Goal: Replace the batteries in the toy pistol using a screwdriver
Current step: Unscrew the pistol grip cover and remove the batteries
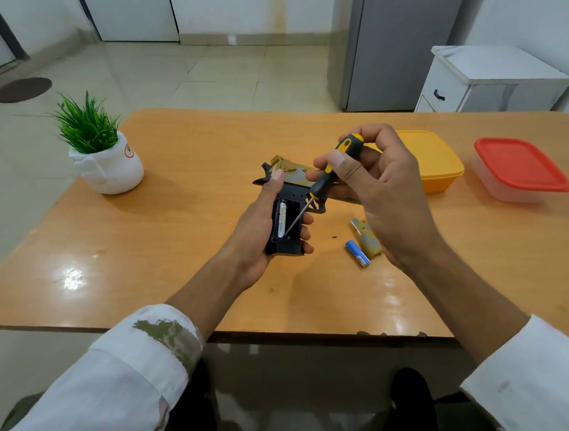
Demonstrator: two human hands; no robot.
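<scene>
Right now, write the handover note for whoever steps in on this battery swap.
Left hand: holds the toy pistol by the grip, battery bay open and facing up.
Right hand: holds the screwdriver, tip inside the bay against the pale battery seated there.
On the table: a blue battery and the removed cover, side by side beneath the right hand.
Done: cover off.
Left: finish the swap, refit and screw the cover.

free: table [174, 225] left-centre | blocked: plant pot [110, 168] far-left, containers [440, 164] right
</scene>
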